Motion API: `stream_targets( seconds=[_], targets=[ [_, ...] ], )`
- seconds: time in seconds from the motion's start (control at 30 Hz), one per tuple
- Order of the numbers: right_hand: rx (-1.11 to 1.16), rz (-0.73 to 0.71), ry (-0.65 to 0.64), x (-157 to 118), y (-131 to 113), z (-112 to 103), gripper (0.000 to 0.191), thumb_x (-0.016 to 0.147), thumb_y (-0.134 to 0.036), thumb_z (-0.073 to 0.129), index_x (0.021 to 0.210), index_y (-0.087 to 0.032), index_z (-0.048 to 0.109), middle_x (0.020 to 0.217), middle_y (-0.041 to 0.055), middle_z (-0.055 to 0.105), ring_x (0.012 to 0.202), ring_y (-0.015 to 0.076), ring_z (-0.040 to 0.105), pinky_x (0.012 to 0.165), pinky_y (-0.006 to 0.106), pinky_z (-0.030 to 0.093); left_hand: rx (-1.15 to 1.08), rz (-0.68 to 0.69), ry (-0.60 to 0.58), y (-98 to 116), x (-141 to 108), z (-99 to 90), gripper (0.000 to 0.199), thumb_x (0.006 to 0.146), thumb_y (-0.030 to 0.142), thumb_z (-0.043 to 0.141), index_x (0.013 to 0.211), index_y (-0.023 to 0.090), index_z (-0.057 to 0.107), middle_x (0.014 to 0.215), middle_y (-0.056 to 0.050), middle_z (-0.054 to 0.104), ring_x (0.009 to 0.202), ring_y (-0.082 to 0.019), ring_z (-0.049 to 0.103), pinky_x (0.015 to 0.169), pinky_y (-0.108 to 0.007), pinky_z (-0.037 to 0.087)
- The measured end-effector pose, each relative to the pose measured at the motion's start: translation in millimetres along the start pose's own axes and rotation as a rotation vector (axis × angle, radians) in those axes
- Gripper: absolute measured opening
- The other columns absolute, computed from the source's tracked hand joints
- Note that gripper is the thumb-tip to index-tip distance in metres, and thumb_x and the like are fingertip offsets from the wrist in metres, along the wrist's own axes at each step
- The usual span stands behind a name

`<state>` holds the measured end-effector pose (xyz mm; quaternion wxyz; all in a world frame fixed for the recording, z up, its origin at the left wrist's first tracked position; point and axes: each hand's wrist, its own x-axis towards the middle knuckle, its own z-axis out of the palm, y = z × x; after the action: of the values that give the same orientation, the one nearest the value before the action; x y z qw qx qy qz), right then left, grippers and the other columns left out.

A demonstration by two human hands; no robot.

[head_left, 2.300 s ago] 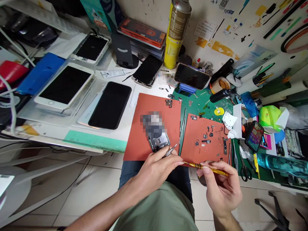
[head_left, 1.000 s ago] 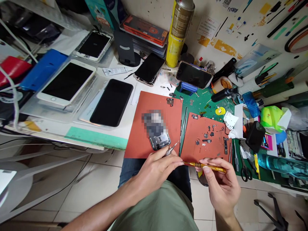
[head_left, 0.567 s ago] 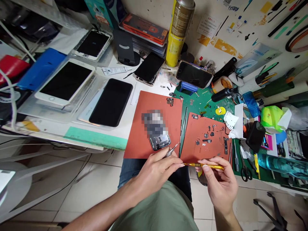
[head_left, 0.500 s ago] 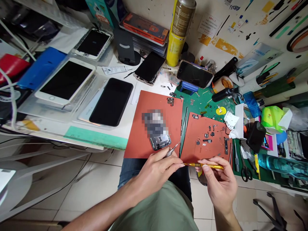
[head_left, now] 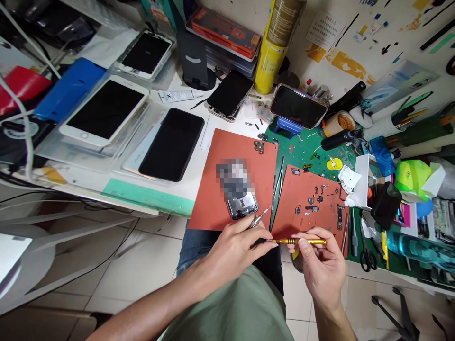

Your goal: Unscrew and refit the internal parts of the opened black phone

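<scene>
My left hand [head_left: 234, 246] is closed on a silver pen-like tool [head_left: 256, 220] with a ridged grip and a thin tip pointing up and right. Its thumb and forefinger also meet at the slim end of a gold precision screwdriver [head_left: 313, 241]. That screwdriver lies level in my right hand [head_left: 325, 265], whose fingers are closed round the handle. Just beyond my left hand, an opened phone body [head_left: 243, 206] rests on a reddish-brown mat [head_left: 204, 208]; its upper part is blurred out. Long tweezers [head_left: 277, 189] lie to the right of it.
A second brown mat [head_left: 295, 227] carries several small phone parts over a green mat [head_left: 309, 151]. Scissors [head_left: 368, 259] and a teal bottle [head_left: 408, 246] lie at the right. Several phones, including a black one [head_left: 172, 144], lie at the left. A yellow spray can [head_left: 268, 66] stands behind.
The whole view has shifted, so the bench sits slightly further right. My right hand has come a little closer to my left, with the screwdriver still between them.
</scene>
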<state>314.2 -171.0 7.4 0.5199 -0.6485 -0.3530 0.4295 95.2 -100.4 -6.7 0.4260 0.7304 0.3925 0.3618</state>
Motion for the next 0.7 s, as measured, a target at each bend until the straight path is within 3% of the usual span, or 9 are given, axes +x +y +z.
stream_targets(
  seconds=[0.1, 0.2, 0.3, 0.37, 0.47, 0.57, 0.7],
  targets=[
    [0.012, 0.004, -0.001, 1.9, -0.8, 2.5, 0.028, 0.095, -0.034, 0.087, 0.115, -0.024, 0.070, 0.096, 0.0059, 0.086, 0.071, 0.0226, 0.083, 0.070, 0.038, 0.072, 0.026, -0.006, -0.007, -1.6, -1.9, -1.7, 0.020, 0.104, 0.039, 0.077, 0.106, 0.019, 0.081, 0.096, -0.003, 0.072, 0.067, -0.011, 0.064, 0.060, -0.023, 0.054],
    [-0.013, -0.021, 0.023, 2.9, -5.0, 6.5, 0.028, 0.096, -0.032, 0.086, 0.117, -0.024, 0.069, 0.095, 0.0042, 0.086, 0.071, 0.0227, 0.084, 0.068, 0.037, 0.073, 0.135, -0.012, 0.020, -6.6, -8.9, -14.8, 0.029, 0.102, 0.045, 0.079, 0.120, 0.023, 0.079, 0.110, -0.005, 0.076, 0.080, -0.015, 0.073, 0.065, -0.024, 0.058],
    [-0.124, -0.164, 0.101, 2.6, -10.8, 12.5, 0.028, 0.097, -0.024, 0.085, 0.120, -0.023, 0.069, 0.096, 0.0043, 0.086, 0.075, 0.0214, 0.085, 0.071, 0.034, 0.074, 0.362, 0.095, 0.037, -17.2, -22.3, -37.6, 0.026, 0.110, 0.034, 0.069, 0.134, 0.025, 0.074, 0.115, -0.005, 0.078, 0.102, -0.019, 0.078, 0.078, -0.026, 0.063],
    [-0.249, -0.331, 0.130, 3.2, -14.1, 17.0, 0.032, 0.095, -0.015, 0.085, 0.122, -0.023, 0.070, 0.100, 0.0042, 0.086, 0.081, 0.0209, 0.086, 0.076, 0.032, 0.075, 0.494, 0.182, 0.022, -25.5, -32.0, -52.1, 0.030, 0.113, 0.019, 0.058, 0.139, 0.024, 0.071, 0.117, -0.006, 0.078, 0.101, -0.017, 0.078, 0.080, -0.026, 0.062],
    [-0.448, -0.622, 0.051, 8.3, -17.8, 23.7, 0.048, 0.089, -0.003, 0.085, 0.130, -0.023, 0.071, 0.106, 0.0040, 0.085, 0.089, 0.0217, 0.087, 0.081, 0.034, 0.076, 0.618, 0.325, -0.051, -35.1, -41.1, -63.6, 0.040, 0.109, 0.004, 0.046, 0.134, 0.020, 0.072, 0.127, -0.009, 0.078, 0.098, -0.017, 0.078, 0.079, -0.029, 0.062],
    [-0.612, -0.841, -0.076, 18.2, -21.1, 29.4, 0.064, 0.086, 0.008, 0.083, 0.141, -0.020, 0.068, 0.110, 0.0056, 0.084, 0.093, 0.0203, 0.086, 0.085, 0.033, 0.076, 0.713, 0.439, -0.055, -38.4, -39.8, -62.0, 0.036, 0.105, 0.003, 0.048, 0.128, 0.011, 0.075, 0.133, -0.015, 0.079, 0.094, -0.022, 0.079, 0.077, -0.037, 0.064],
    [-0.710, -0.906, -0.207, 30.4, -28.4, 36.3, 0.071, 0.085, 0.012, 0.081, 0.147, -0.018, 0.064, 0.112, 0.0072, 0.083, 0.098, 0.0198, 0.085, 0.088, 0.032, 0.076, 0.741, 0.494, -0.047, -36.4, -27.8, -55.0, 0.033, 0.103, 0.005, 0.050, 0.120, 0.009, 0.078, 0.138, -0.018, 0.079, 0.086, -0.024, 0.078, 0.071, -0.039, 0.062]
  ],
)
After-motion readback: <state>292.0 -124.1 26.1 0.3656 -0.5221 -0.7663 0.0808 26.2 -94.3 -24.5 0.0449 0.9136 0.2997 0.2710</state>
